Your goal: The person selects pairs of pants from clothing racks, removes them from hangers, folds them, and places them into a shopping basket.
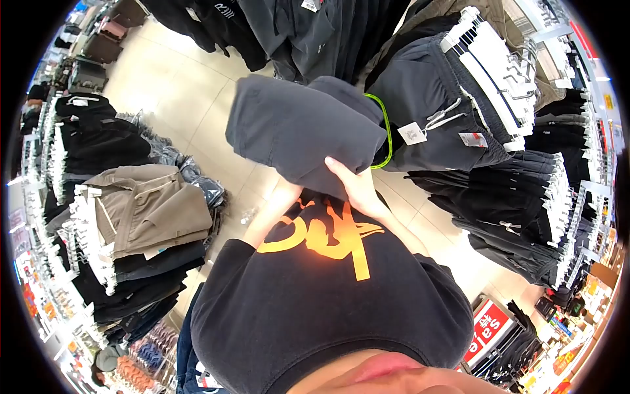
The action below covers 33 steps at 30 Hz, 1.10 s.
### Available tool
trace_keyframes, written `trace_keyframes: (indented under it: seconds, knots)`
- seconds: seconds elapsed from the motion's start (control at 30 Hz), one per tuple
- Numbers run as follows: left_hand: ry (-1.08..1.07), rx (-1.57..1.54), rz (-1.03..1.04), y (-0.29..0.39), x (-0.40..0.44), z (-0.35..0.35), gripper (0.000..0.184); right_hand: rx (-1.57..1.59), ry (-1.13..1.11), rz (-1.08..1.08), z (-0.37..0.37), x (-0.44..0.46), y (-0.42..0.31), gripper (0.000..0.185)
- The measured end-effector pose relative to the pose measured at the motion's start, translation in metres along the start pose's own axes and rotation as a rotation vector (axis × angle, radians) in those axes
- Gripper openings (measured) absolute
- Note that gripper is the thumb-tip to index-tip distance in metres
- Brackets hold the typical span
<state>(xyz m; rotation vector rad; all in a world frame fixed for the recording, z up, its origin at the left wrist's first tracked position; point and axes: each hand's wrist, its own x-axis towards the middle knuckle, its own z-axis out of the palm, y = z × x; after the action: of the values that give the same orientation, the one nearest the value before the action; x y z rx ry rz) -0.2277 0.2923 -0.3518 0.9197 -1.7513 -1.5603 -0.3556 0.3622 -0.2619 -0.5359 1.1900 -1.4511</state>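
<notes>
In front of my chest I hold a folded dark grey garment [302, 125], whose exact kind I cannot make out. My right hand [354, 187] grips its near right edge, with the thumb on top and the other fingers underneath. At the near left edge, my left hand [287, 195] is closed on the cloth from below, and most of its fingers are hidden. A bright green band [389, 134] curves along the garment's right side; whether it belongs to it is unclear. Just beyond hang dark grey drawstring shorts [420, 98] with a white tag [412, 134].
White hangers [492, 72] carry the shorts at the right. Dark tops [308, 39] hang ahead. On the left, brown trousers [151, 210] hang among black clothes. More black garments [492, 197] and a red sale sign [489, 328] stand right. Pale floor tiles [170, 79] run between the racks.
</notes>
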Motion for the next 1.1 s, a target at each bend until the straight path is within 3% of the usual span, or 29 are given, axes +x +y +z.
trace_keyframes:
  seconds: [0.13,0.27,0.37,0.4,0.43,0.5,0.7,0.8,0.9,0.97,1.1]
  knots:
    - [0.053,-0.374,-0.155,-0.006,0.01,0.01,0.052,0.19,0.159,0.184,-0.013,0.002,0.009,0.051]
    - [0.075,-0.653,-0.254,-0.005,0.017,0.012,0.05,-0.329,0.077,0.021,-0.026,-0.002,0.001,0.06]
    - [0.085,-0.859,-0.308,0.0,0.021,0.009,0.049,-0.501,0.304,-0.293,-0.035,0.011,0.025,0.056]
    - [0.084,-0.929,-0.319,0.004,0.021,0.005,0.049,0.025,0.287,-0.07,-0.036,0.012,0.03,0.06]
    - [0.08,-1.012,-0.329,0.009,0.021,-0.001,0.049,0.228,0.161,0.086,-0.043,0.019,0.03,0.063]
    - [0.059,-1.19,-0.343,0.023,0.019,-0.016,0.048,0.397,0.128,0.245,-0.042,0.026,0.038,0.062]
    - [-0.026,-1.529,-0.432,0.051,0.011,-0.081,0.048,0.14,0.085,0.197,-0.032,0.037,0.054,0.058]
    - [0.168,-1.303,-0.583,0.027,0.002,-0.111,0.048,0.077,0.073,0.172,-0.034,0.039,0.062,0.054]
    - [0.402,-0.791,-0.802,-0.025,-0.019,-0.128,0.056,0.068,0.136,0.214,-0.039,0.041,0.085,0.053]
    - [0.118,-0.384,-0.791,-0.011,-0.001,-0.109,0.058,0.078,0.206,0.262,-0.043,0.045,0.1,0.055]
    - [-0.049,-0.361,-0.806,-0.057,0.033,-0.093,0.056,0.014,0.38,0.259,-0.068,0.058,0.151,0.055]
